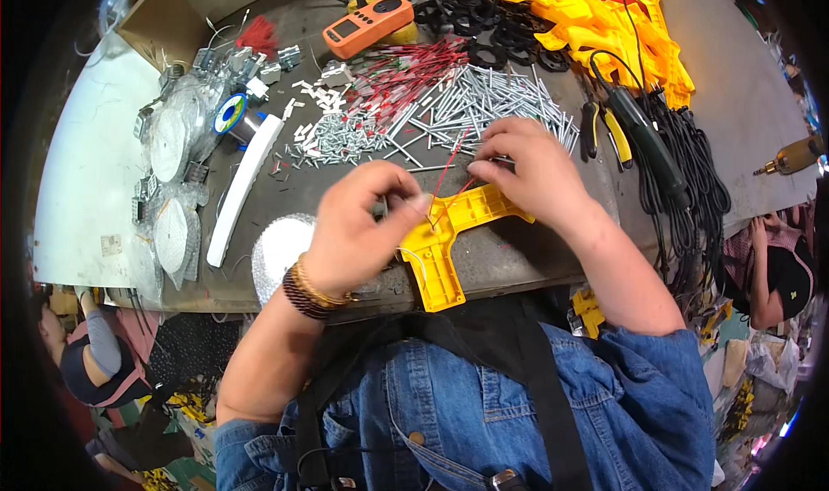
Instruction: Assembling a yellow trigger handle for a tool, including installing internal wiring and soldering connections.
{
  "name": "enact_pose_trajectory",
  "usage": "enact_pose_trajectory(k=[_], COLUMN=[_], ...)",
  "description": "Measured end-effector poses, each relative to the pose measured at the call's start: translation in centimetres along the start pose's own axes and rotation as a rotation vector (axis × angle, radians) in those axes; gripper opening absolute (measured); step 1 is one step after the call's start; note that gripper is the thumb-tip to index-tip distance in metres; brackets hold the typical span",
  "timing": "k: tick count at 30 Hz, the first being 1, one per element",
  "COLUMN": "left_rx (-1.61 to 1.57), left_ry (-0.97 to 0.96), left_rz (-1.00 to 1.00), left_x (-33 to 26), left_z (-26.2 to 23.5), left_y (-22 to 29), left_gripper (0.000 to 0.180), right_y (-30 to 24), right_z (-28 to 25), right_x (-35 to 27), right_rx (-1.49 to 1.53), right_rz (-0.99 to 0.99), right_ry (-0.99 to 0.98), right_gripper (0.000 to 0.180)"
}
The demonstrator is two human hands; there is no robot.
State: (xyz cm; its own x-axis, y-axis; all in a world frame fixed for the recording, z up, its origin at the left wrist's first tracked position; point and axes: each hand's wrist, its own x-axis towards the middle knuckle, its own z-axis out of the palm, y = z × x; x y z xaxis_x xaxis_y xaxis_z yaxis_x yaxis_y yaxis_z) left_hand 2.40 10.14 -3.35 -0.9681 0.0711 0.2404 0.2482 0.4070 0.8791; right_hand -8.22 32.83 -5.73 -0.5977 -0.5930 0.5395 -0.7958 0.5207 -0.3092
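A yellow plastic handle (445,240) is laid on the desk (527,258) edge, between both hands. The left hand (358,228) is curled against its left side, fingers pinched on a thin wire (406,253). A red wire (447,173) is pinched by the right hand (527,167) just above it.

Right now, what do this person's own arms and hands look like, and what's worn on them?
Both hands, left hand and right hand, are bare and ungloved. Blue denim sleeves are rolled up. The left wrist carries a dark beaded bracelet beside a gold bangle.

yellow plastic part (449,232), red wires (406,68)
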Motion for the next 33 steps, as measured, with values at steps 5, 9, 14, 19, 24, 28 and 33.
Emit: enact_pose_trajectory(k=[5, 9, 14, 19, 24, 28, 33], left_rx=[-0.434, -0.547, -0.678, -0.473, 0.502, 0.001, -0.236], left_ry=[0.061, 0.067, 0.141, 0.349, 0.010, 0.111, 0.064], left_rz=[-0.278, -0.208, -0.122, -0.087, 0.157, -0.186, -0.293], left_x=[-1.3, -1.2, -1.7, -2.3, -2.1, -2.1, -2.5], left_z=[-1.4, -1.4, -3.1, -5.5, -1.5, -1.5, -1.9], left_y=[-0.7, -1.4, -3.4, -3.1, -0.6, -0.7, -1.4], left_gripper=[0.015, 0.013, 0.014, 0.036, 0.019, 0.012, 0.019], right_y=[-7.7, -8.3, -7.9, -7.7, -7.5, -8.5, -8.1], right_z=[-0.8, 2.5, 2.6, 2.2, 0.7, 0.1, 2.1], right_x=[0.1, 0.3, 0.2, -0.1, 0.4, 0.4, 0.1], right_rx=[0.385, 0.434, 0.432, 0.571, 0.996, 0.912, 0.721], right_rz=[0.027, 0.104, 0.096, 0.206, 0.635, 0.691, 0.324], right_ry=[-0.066, -0.161, -0.102, -0.148, -0.350, -0.333, -0.186], right_gripper=[0.017, 0.020, 0.016, 0.014, 0.018, 0.018, 0.017])
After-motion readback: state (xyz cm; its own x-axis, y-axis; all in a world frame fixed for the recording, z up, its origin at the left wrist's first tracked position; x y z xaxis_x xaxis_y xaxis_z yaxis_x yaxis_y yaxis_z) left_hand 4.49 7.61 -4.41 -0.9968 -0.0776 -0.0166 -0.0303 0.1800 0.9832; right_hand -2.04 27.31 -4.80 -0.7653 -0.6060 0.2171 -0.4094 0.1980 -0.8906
